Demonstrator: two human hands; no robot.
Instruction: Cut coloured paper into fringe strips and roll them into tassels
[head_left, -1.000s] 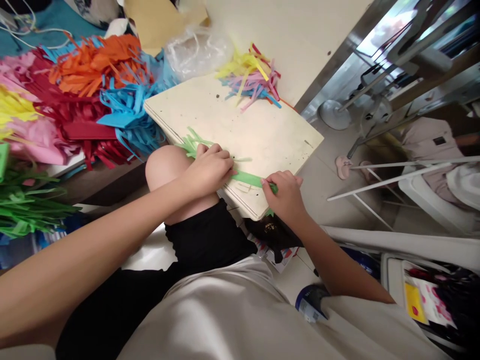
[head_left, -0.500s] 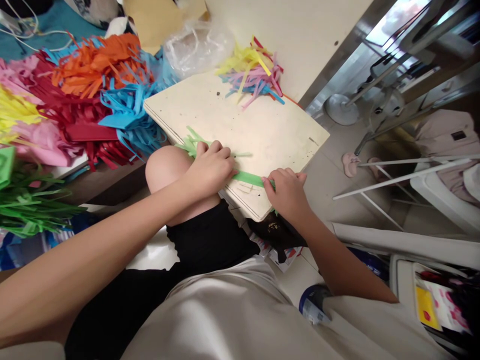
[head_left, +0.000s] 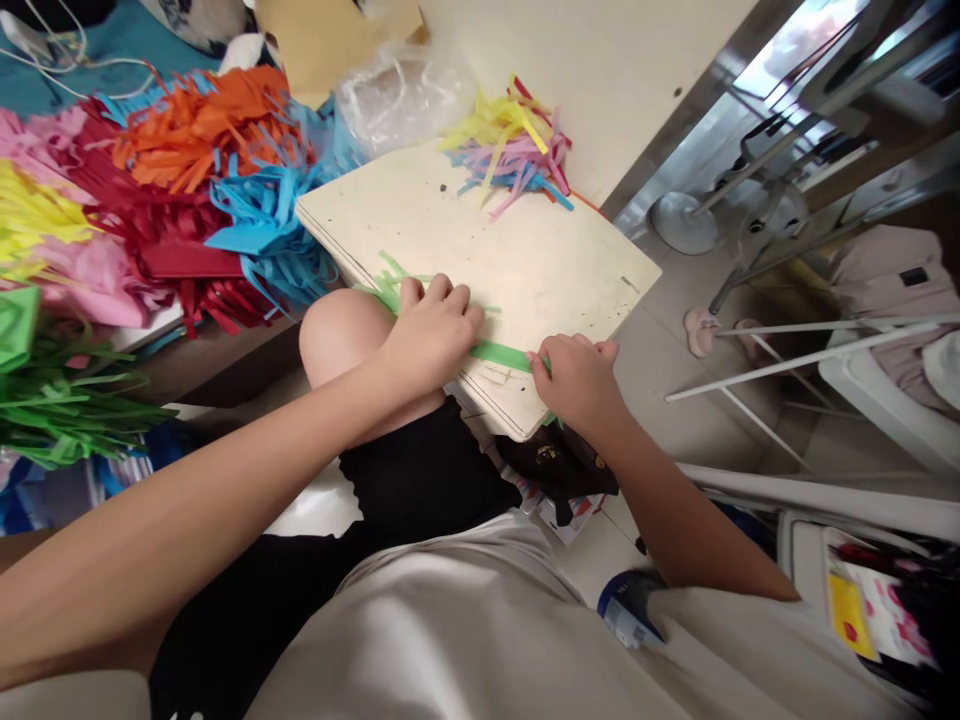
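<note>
A green fringed paper strip [head_left: 501, 353] lies across the near edge of a cream wooden board [head_left: 525, 250] that rests on my raised knee. My left hand [head_left: 431, 330] presses down on the strip's fringed end, fingers curled over it. My right hand [head_left: 574, 380] pinches the strip's other end at the board's near corner. Green fringe [head_left: 388, 278] sticks out from under my left hand.
Heaps of cut fringed paper in orange [head_left: 195, 125], blue [head_left: 262, 225], red, pink, yellow and green [head_left: 60, 410] lie to the left. A small mixed pile [head_left: 510, 150] sits on the board's far edge. A clear plastic bag [head_left: 397, 95] lies behind. White metal rods and a fan base stand at right.
Both hands stay on the green strip; they and the board have drifted slightly right and up in view as the head shifted.
</note>
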